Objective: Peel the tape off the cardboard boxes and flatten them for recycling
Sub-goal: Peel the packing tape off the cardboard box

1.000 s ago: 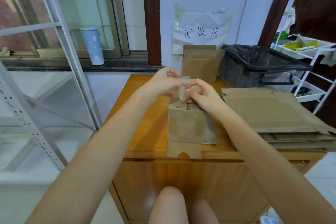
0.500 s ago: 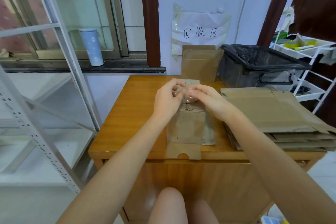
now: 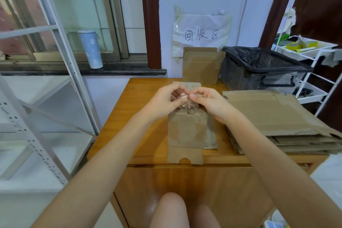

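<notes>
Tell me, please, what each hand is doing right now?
Left hand: pinching the clear tape.
Right hand: pinching the same tape above the small box.

- The left hand [image 3: 164, 101] and right hand [image 3: 209, 102] cover the far top of the small brown cardboard box [image 3: 187, 129].
- The crumpled clear tape [image 3: 183, 98] between the fingers [image 3: 194, 96] is blurred; its outline is unclear.
- The stack of flattened brown cardboard [image 3: 277, 116] is cut off at the right edge.
- Items on the white wire rack [image 3: 303, 52] are too small to identify.
</notes>
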The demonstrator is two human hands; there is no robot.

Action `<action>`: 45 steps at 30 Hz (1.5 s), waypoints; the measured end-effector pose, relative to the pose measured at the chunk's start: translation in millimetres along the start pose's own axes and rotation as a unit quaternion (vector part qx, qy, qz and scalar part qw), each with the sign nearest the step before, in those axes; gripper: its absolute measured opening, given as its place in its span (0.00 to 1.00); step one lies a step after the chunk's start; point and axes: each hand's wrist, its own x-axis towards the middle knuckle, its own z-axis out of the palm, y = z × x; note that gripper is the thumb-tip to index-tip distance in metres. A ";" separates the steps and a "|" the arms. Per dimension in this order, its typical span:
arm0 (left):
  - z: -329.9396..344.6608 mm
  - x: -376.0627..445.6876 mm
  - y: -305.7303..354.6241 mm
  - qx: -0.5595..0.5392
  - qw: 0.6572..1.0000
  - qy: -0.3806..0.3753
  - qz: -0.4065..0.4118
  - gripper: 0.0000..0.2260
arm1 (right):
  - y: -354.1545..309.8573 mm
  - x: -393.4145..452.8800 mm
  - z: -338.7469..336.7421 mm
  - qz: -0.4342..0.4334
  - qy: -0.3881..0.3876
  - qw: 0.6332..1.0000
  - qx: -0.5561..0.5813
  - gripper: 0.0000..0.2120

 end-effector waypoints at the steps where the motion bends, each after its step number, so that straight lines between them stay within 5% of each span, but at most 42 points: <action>1: -4.9 1.6 -0.6 -0.002 1.000 -0.024 0.003 0.07 | -0.2 -0.1 0.3 -0.003 0.000 1.000 0.002 0.05; 5: -14.0 4.2 -5.7 0.003 0.998 -0.068 -0.002 0.09 | 0.7 1.3 2.4 -0.010 0.005 1.000 -0.006 0.06; 11: -11.9 -4.1 3.1 -0.146 0.984 -0.080 -0.071 0.15 | -0.5 1.3 3.1 -0.022 0.028 0.999 -0.007 0.03; 15: -6.0 2.7 3.7 -0.014 0.997 -0.046 -0.053 0.16 | -0.4 2.3 3.3 -0.025 0.051 0.997 0.046 0.04; 20: 5.0 6.2 10.6 -0.073 0.989 0.054 -0.117 0.12 | -2.8 8.4 -6.6 0.049 0.015 0.996 0.076 0.24; 25: 12.5 7.6 8.5 -0.050 0.983 0.123 -0.130 0.08 | -2.4 4.1 -6.8 -0.008 0.021 0.998 0.062 0.08; 27: 14.8 7.5 7.5 -0.052 0.985 0.121 -0.107 0.08 | -0.5 2.8 -6.0 -0.027 0.020 0.997 0.063 0.09; 35: -1.7 -0.6 6.3 -0.129 0.988 -0.050 -0.073 0.08 | 6.3 3.6 -10.8 -0.032 0.047 0.992 0.110 0.12; 39: 4.4 -0.1 5.6 -0.096 0.993 0.000 -0.073 0.02 | 8.1 3.6 -5.5 -0.042 0.083 0.993 0.069 0.12; 45: 15.5 6.4 5.2 -0.054 0.988 0.071 -0.122 0.14 | 6.2 4.9 -4.0 -0.023 0.109 0.992 0.057 0.10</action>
